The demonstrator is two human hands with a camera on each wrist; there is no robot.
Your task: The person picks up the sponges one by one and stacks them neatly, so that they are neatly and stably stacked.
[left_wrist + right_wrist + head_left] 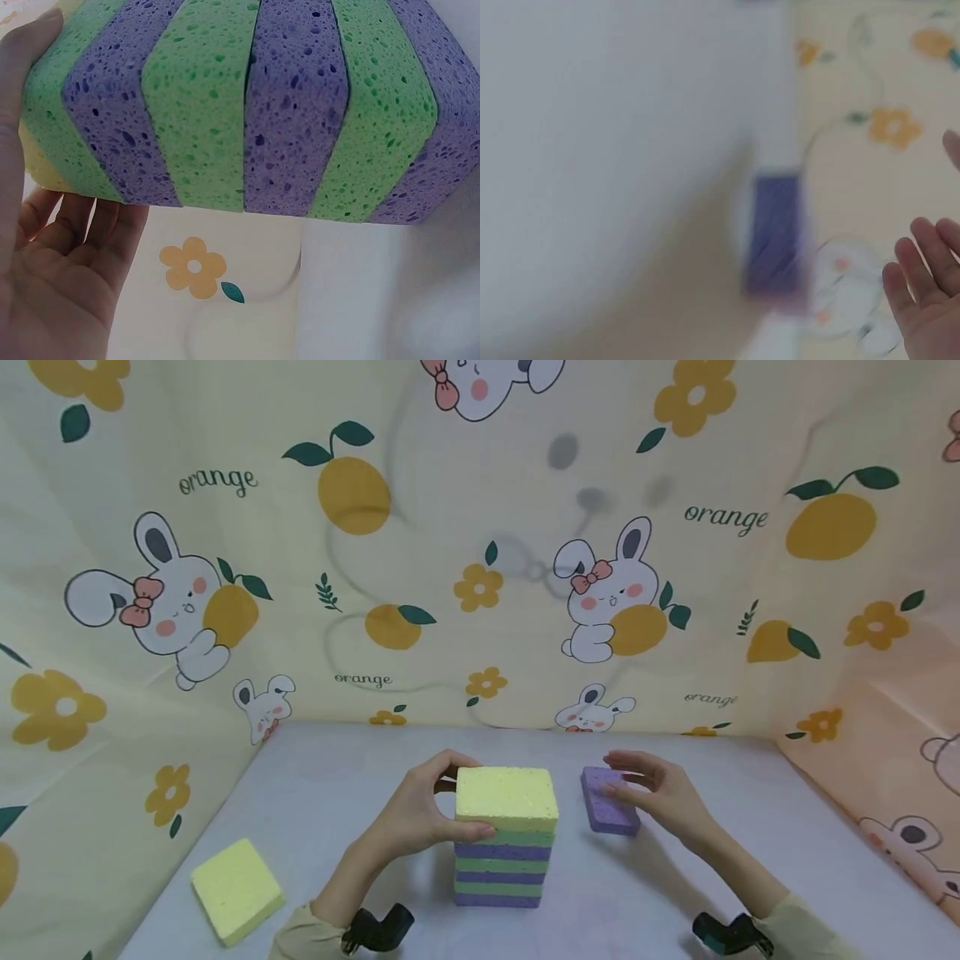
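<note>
**Inspector:** While the left hand [420,814] grips the yellow sponge [507,793] on top of the sponge stack [501,864], thumb on the near edge and fingers round the far side, the stack stands at the centre of the worktop [337,785] on a footprint no wider than a single sponge. The layers under the yellow one alternate green and purple, and in the head view their edges do not line up exactly.

**Assessor:** And the right hand?

**Inspector:** The right hand [660,789] lies with relaxed fingers over the purple sponge [609,802], which sits flat just right of the stack. I judge it to be touching or just above the top face; it is not clasping it. The right wrist view is blurred and settles nothing.

**Assessor:** Principal risks?

**Inspector:** First, toppling: the material is soft, so a sideways pull from the left hand could shear the layers or tip the column to the right. Second, squeezing the top sponge may compress it, so that it springs askew when let go. Third, the right forearm passes near the stack; a careless sweep could knock it.

**Assessor:** Anything else noted?

**Inspector:** A second yellow sponge [236,889] lies near left, well apart.
</note>
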